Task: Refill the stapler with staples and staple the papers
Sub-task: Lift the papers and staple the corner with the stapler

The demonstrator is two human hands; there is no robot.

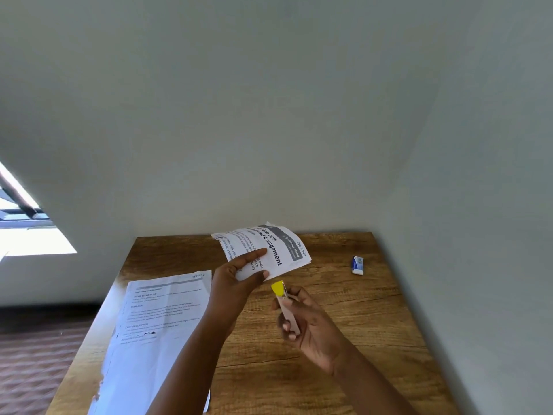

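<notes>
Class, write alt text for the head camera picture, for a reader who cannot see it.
Over a wooden table, a person's left hand holds up a folded printed paper while the right hand grips a yellow-tipped stapler. More printed sheets lie left; a small blue-and-white box sits right.

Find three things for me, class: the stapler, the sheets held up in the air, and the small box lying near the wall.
stapler [286, 310], head view, on its pinkish body below the yellow tip.
held sheets [278, 250], head view, on the printed heading.
small box [358, 265], head view, on its blue and white top.
</notes>
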